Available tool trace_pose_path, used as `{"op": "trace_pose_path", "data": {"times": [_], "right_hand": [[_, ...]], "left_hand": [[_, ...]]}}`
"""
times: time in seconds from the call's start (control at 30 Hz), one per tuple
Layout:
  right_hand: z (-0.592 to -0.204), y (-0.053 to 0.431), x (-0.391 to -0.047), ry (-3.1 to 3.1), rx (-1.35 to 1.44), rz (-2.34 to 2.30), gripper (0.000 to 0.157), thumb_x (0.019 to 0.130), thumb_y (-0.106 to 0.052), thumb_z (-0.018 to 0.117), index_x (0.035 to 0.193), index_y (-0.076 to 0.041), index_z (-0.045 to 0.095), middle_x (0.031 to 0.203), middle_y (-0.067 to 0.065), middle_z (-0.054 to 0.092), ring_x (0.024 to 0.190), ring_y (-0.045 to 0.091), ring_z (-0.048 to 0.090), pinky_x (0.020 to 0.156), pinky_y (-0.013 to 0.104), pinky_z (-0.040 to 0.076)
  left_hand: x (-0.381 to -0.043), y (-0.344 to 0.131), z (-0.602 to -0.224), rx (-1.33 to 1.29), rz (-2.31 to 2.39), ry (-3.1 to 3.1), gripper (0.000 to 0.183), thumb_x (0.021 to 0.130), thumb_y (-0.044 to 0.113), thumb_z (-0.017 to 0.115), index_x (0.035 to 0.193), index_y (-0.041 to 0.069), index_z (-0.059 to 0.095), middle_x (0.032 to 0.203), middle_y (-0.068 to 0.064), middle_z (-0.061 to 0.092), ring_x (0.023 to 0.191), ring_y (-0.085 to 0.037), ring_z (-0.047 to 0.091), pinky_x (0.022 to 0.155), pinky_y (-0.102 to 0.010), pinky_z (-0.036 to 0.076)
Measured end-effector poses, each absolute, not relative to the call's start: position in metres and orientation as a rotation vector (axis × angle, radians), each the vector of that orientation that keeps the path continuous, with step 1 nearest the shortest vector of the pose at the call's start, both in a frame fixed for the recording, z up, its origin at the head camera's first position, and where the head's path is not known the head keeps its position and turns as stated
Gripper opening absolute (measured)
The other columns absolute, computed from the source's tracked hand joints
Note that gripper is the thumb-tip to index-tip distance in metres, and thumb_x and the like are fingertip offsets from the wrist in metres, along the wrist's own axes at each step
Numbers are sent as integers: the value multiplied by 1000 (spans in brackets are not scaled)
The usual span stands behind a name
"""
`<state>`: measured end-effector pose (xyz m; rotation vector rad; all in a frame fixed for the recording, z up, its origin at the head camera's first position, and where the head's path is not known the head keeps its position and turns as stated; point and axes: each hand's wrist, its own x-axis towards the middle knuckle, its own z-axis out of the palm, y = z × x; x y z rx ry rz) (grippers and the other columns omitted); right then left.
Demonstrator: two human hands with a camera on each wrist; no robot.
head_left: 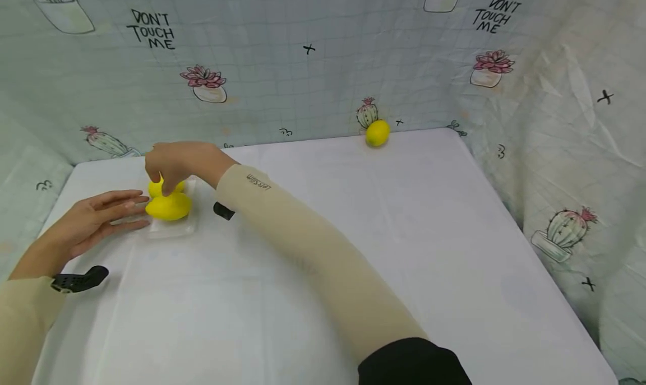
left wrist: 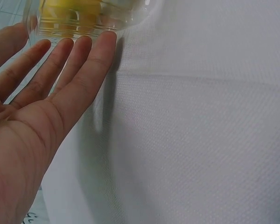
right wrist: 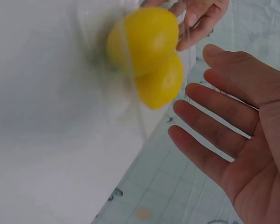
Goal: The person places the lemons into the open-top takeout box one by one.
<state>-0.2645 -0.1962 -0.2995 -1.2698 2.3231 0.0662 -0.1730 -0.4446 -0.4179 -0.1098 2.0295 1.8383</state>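
Two yellow lemons sit side by side in a clear plastic container (head_left: 174,230) at the table's left: a near lemon (head_left: 169,207) and a far lemon (head_left: 154,189), partly hidden by fingers in the head view. My left hand (head_left: 93,219) is at the container's left side, fingers straight. Its fingertips (left wrist: 109,39) lie right at the clear wall in the left wrist view. Above the far lemon is my right hand (head_left: 184,162), fingers pointing down. In the right wrist view, its fingers (right wrist: 196,149) are spread, with a gap between them and the lemons.
Another lemon (head_left: 377,133) lies at the back edge of the white table (head_left: 404,250), against the printed cloth (head_left: 303,82). That cloth hangs along the back and both sides. A black strap device (head_left: 81,279) is on my left wrist.
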Motion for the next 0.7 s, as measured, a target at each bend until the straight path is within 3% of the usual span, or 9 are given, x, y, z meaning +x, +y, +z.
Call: {"op": "trace_pose_path", "data": {"times": [0.17,0.33,0.7], "right_hand": [[-307,-153,-281,2364,-1393,-39,40,100,-33,65,139,-20,64,140,-4,60,127,10,52,102,13,44],[-314,-89,-297,2441,-1430,-183,35,104,-29,61,136,-14,64,135,-1,64,124,12,58,100,15,47],[-349,91,-323,2720,-1012,-523,32,104,-20,61,132,-6,63,130,12,66,121,25,62,105,36,52]], "left_hand": [[-173,-443,-419,-101,1816,2058,44,106,12,55,150,14,47,125,16,67,109,-2,68,83,-32,63],[-171,-446,-422,-72,1902,1993,43,106,4,52,148,10,48,128,9,67,112,-10,69,85,-36,63],[-172,-444,-420,-45,1875,2017,47,106,5,52,152,7,41,132,11,64,115,-6,66,87,-37,62]]}}
